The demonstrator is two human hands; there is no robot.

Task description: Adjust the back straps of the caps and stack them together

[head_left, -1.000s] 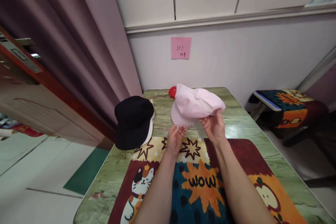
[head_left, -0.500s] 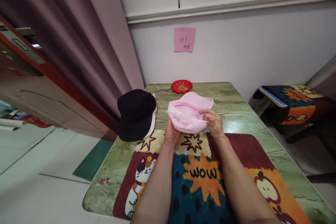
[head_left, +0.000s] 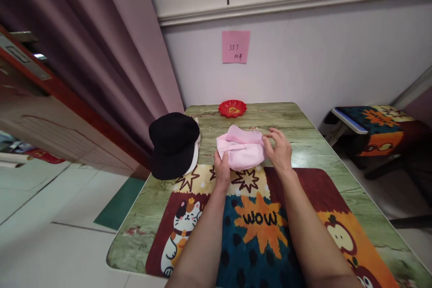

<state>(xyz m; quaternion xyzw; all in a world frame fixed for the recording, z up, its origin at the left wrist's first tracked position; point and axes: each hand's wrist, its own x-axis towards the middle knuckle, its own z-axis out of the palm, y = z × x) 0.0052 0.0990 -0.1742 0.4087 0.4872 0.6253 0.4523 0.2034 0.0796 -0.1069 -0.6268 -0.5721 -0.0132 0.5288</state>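
Observation:
A pink cap (head_left: 246,155) is held above the front part of the table, its crown pressed down and its brim (head_left: 245,134) at the far side, with small dark marks near the brim's right end. My left hand (head_left: 222,168) is closed on the cap's left side, thumb on top. At the right edge of the cap is my right hand (head_left: 279,150), fingers apart and loosely bent; the nearest fingertips meet or almost meet the brim. To the left, a black cap (head_left: 173,139) lies over something white, of which only an edge shows.
A red scalloped dish (head_left: 232,109) stands at the back of the wood-patterned table (head_left: 202,119). A colourful mat (head_left: 263,243) covers the front. A pink note (head_left: 235,47) is on the wall. Curtain and door (head_left: 67,103) are at left; another mat-covered table (head_left: 378,121) is at right.
The pink cap has turned from hollow side up to a flattened shape with its outside showing. My right hand has loosened from its rim and spread its fingers. The left thumb now lies on top.

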